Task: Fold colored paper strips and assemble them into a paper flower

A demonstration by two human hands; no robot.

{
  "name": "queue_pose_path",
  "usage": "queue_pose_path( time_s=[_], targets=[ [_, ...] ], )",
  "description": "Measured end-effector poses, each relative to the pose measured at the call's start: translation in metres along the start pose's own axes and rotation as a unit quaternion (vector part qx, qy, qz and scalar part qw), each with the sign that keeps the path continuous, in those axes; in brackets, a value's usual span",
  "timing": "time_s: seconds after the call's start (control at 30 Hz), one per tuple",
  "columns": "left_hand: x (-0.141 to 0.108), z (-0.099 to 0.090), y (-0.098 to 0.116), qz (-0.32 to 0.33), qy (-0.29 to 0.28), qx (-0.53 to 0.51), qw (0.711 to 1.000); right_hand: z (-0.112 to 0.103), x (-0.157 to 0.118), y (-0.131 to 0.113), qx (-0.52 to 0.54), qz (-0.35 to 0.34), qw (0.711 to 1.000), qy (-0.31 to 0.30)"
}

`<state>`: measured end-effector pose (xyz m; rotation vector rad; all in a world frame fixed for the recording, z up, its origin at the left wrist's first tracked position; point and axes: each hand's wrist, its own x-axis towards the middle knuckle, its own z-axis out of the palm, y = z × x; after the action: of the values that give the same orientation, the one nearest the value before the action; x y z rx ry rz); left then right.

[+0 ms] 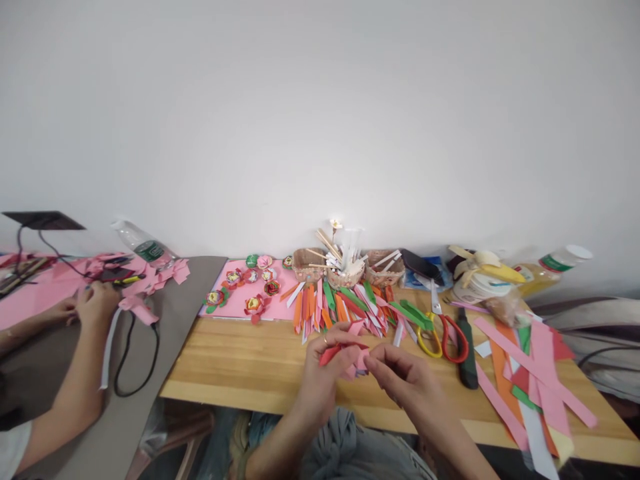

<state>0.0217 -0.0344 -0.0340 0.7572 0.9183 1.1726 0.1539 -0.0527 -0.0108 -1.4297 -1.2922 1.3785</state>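
In front of me, above the table's front edge, a partly folded pink and red paper flower point(359, 360) sits in my hands. My left hand point(327, 363) is closed around it from the left, with a ring on one finger. The thumb and forefinger of my right hand point(407, 380) pinch its right edge. Just beyond lies a heap of pink, orange, green and white paper strips point(340, 308). Finished paper flowers point(255, 305) rest on a pink sheet point(231, 308) to the left. Red-handled scissors point(455, 339) and yellow-handled scissors point(429, 341) lie to the right.
Small woven baskets point(310, 265) with sticks stand by the wall. A dark green tool point(467, 353), long paper strips point(543, 373), a white tub point(477, 288) and a bottle point(560, 263) are on the right. At left, a co-worker's hands point(95, 307) handle pink paper.
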Motion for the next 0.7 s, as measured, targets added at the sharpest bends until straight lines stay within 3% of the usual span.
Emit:
queue_pose_path(
  time_s=[0.13,0.47,0.6,0.7],
  targets=[
    [0.000,0.007,0.000,-0.035,0.048,-0.089,0.994,0.000,0.000,0.003,0.000,-0.004,1.000,0.004],
    [0.003,0.010,-0.003,-0.071,0.015,-0.199,0.977,0.000,-0.003,0.003,-0.044,-0.051,0.997,0.032],
    [0.006,0.011,0.001,-0.065,0.023,-0.199,0.978,-0.001,-0.004,0.015,-0.099,-0.172,0.969,0.149],
    [0.007,0.010,0.002,-0.101,0.046,-0.203,0.973,-0.001,-0.002,0.025,-0.186,-0.293,0.924,0.158]
  ],
)
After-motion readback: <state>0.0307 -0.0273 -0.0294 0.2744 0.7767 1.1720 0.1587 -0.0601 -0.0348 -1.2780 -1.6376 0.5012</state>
